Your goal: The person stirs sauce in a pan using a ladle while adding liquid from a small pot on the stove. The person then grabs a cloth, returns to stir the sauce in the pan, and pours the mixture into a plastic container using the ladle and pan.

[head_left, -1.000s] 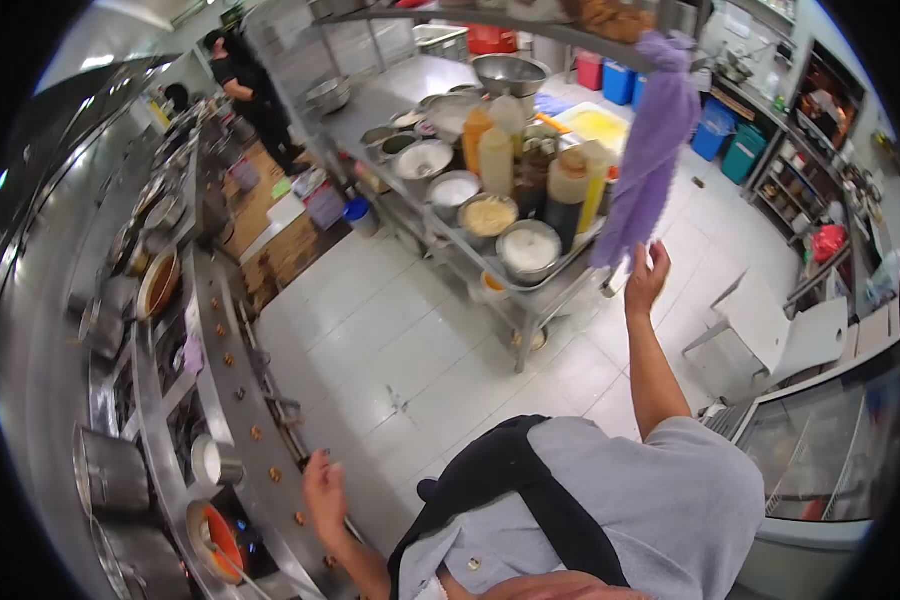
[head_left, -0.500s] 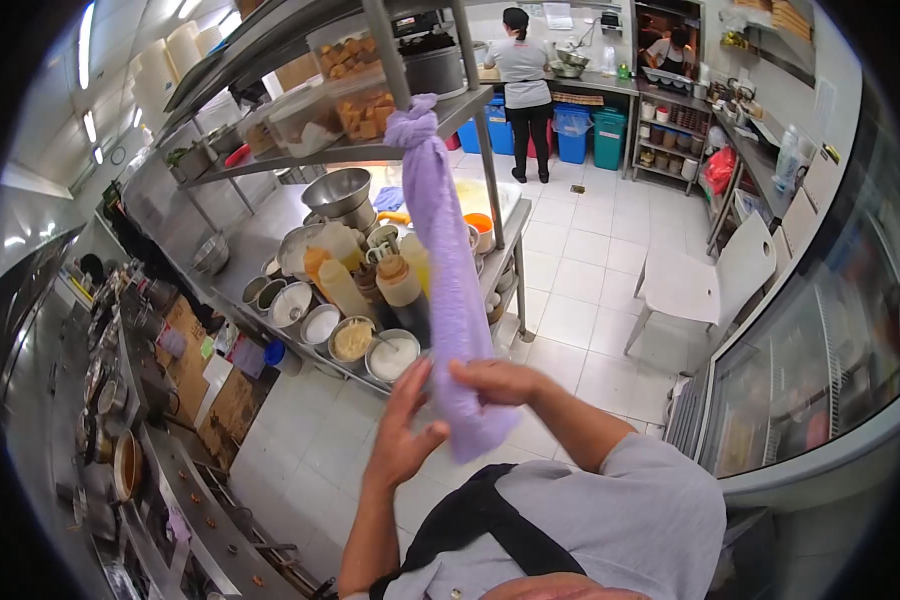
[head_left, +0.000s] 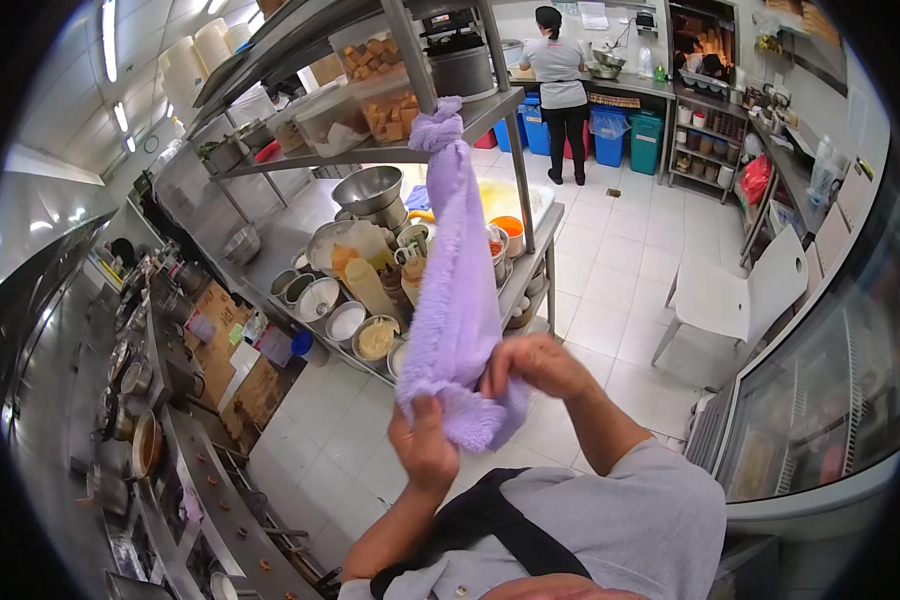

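A fluffy purple towel hangs from a knot tied at the shelf post, in front of the steel rack. My left hand grips the towel's lower left edge, thumb on top. My right hand is closed on the lower right side, with the cloth bunched between the fingers. The towel's bottom end spreads and folds between both hands. Behind it, squeeze bottles and metal tubs of white and pale powder stand on the steel counter, partly covered by the cloth.
Plastic boxes of orange cubes sit on the shelf above. A white chair stands at right, near a glass-door fridge. A co-worker stands at the back counter by blue bins. Pans line the left stove side.
My left hand, which was open beside the towel, now holds its lower left edge. The towel's lower end has widened. My right hand keeps its hold, and the view has shifted slightly.
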The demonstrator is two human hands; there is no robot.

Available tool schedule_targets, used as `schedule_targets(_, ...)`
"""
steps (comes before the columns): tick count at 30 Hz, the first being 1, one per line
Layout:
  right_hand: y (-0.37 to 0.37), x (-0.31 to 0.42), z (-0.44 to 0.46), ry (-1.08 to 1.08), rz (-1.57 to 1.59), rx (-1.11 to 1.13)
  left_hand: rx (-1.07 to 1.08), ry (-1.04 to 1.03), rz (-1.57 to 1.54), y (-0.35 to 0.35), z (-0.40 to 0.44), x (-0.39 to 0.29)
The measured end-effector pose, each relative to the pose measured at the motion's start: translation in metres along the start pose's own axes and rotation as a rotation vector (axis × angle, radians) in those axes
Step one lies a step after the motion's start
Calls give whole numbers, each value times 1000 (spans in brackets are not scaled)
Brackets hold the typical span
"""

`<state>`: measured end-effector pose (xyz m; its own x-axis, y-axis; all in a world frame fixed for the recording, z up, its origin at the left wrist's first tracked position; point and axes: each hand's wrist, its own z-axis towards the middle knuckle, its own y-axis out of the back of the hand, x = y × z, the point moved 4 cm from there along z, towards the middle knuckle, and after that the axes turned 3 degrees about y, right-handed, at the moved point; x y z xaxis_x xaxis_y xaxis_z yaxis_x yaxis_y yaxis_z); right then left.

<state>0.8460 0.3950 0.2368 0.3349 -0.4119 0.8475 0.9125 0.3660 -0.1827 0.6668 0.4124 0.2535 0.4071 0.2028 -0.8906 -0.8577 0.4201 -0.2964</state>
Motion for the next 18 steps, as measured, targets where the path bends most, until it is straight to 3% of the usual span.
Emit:
schedule_targets(1, 5, 11, 2, 126, -9, 5, 36, -26, -17, -1, 0, -11)
schedule_targets(3, 4, 12, 4, 156, -11, -106, 109, -76, -59, -6, 0, -29)
schedule_targets(4, -18, 12, 9, 171, 43, -183, 213, 11, -128, -8, 4, -28)
schedule_targets(7, -35, -11, 9, 86, 117, -249, 229, 195, -171, 1, 12, 17)
schedule_targets(8, -34, -16, 13, 36, 163, -356, 245, 338, -471, -2, 12, 32)
schedule_targets(10, -11, -31, 15, 21, 118, -523, 324, 298, -183, -15, 8, 38)
schedule_targets(12, 19, -46, 13, 62, 311, -713, 375, 228, 223, -8, 0, 55)
schedule_targets(13, 33, -45, 8, 73, 401, -804, 485, 326, 312, 2, -9, 71)
schedule_targets(16, 51, -14, -5, 134, -19, -978, 767, 634, 565, 55, -40, 122)
schedule_targets(18, 48, -34, -9, 114, -309, -819, 782, 773, 851, 120, -73, 180)
